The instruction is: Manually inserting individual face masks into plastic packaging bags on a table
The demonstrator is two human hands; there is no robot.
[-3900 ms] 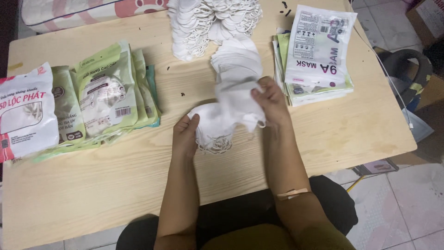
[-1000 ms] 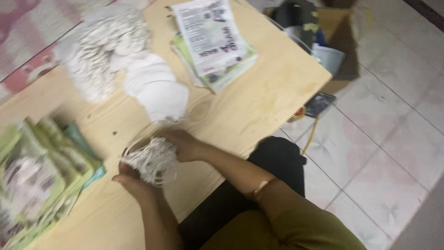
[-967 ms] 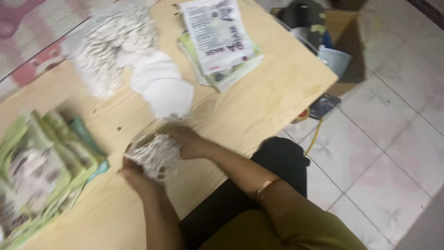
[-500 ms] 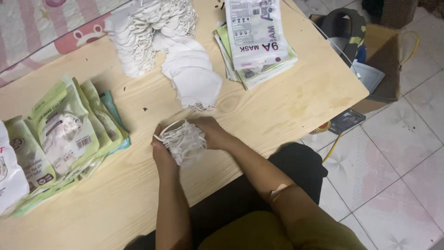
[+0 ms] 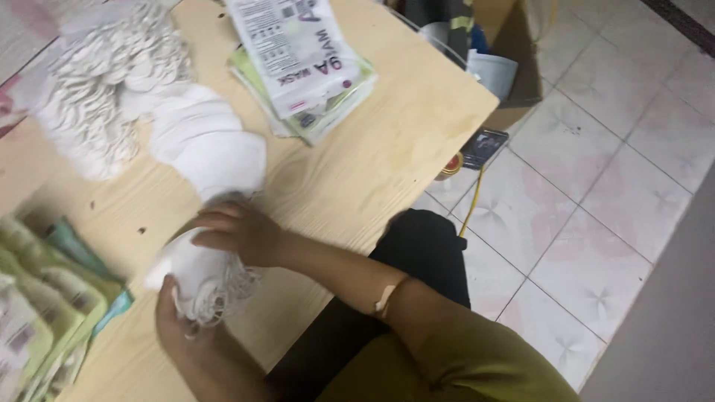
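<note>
**Gripping a bundle of white masks at the near edge of the table**

Spreading across most of the view is a light wooden table [image 5: 387, 149], seen at a slant, with pale floor tiles [image 5: 611, 149] to its right. At the table's far left lies a large heap of white masks [image 5: 97, 89] with their ear loops tangled together. Just beside it, nearer the middle, sits a smaller stack of white masks [image 5: 212, 149], cup-shaped and nested one on another. At the far edge a pile of flat printed packets [image 5: 302, 63] lies fanned out, white ones above green ones. Along the near left edge sits another row of green packets [image 5: 45, 305], overlapping and blurred.

Beyond the table's far corner stands a cardboard box [image 5: 525, 52] with a white tub beside it, and a small dark phone-like object [image 5: 484, 147] lies on the tiles with a yellow cord [image 5: 471, 208] running from near it.

The person's lap, in dark trousers [image 5: 417, 260], sits against the table's near edge. Both hands are close together, clamped on one bundle of masks [image 5: 201, 279] just above the tabletop near that edge. The right hand [image 5: 242, 234] presses down over the top of it with fingers curled; the left hand [image 5: 182, 327] cups it from below, loops spilling between them. A small pale plaster [image 5: 385, 298] sticks to the right forearm.
</note>
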